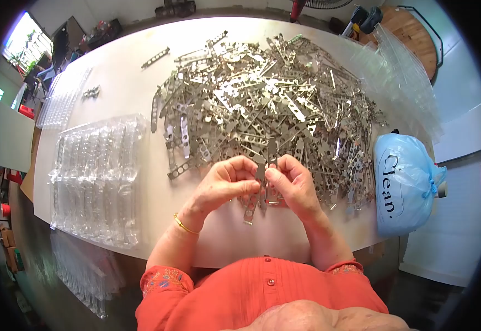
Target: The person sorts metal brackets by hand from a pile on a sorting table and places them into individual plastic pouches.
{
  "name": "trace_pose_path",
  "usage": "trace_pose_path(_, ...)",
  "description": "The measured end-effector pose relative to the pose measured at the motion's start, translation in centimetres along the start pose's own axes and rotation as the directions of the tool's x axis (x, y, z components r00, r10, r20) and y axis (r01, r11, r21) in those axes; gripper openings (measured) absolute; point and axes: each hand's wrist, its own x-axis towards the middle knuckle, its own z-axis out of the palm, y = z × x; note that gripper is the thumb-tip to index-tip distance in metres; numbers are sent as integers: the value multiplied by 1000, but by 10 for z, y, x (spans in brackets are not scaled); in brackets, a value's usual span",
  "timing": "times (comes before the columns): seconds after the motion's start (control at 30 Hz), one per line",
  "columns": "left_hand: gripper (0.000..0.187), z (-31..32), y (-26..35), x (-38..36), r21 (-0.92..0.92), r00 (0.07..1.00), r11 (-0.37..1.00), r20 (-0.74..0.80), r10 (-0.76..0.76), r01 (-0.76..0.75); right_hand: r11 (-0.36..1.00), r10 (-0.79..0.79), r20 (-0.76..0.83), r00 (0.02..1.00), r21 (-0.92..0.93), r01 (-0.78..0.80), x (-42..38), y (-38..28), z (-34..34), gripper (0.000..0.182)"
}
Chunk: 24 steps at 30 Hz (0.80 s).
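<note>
In the head view, my left hand (230,183) is closed, thumb and fingers pinched on a flat metal strip (261,172) at the near edge of the pile. Close beside it, my right hand (292,181) also pinches a thin metal strip (272,150), which points up away from me. My fingertips hide the lower parts of both strips. A pile of stamped metal strips (251,94), many with round holes, spreads across the table beyond my hands. One perforated strip (249,209) lies just below my left fingers.
Transparent plastic trays (97,179) are stacked on the table's left, with another tray (64,99) behind. A small cluster of metal pieces (91,92) lies near them. At right stand a blue bag marked "Clean." (403,185) and transparent plastic sheets (397,77).
</note>
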Motion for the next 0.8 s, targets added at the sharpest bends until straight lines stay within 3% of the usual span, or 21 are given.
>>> trace_pose_path(0.3, 33, 8, 1, 0, 111, 999, 994, 36, -28, 24, 983, -86, 5, 996, 165, 84, -1, -1, 3, 20)
trace_pose_path(0.5, 17, 8, 4, -4, 35, 985, 999, 169, -46, 40, 954, -121, 23, 992, 280, 109, -1, -5, 0, 18)
trace_pose_path(0.8, 19, 4, -5, -2, -87, 970, 996, 242, 6, 15, 920, -223, 111, 968, 354, 171, -3, -6, -3, 15)
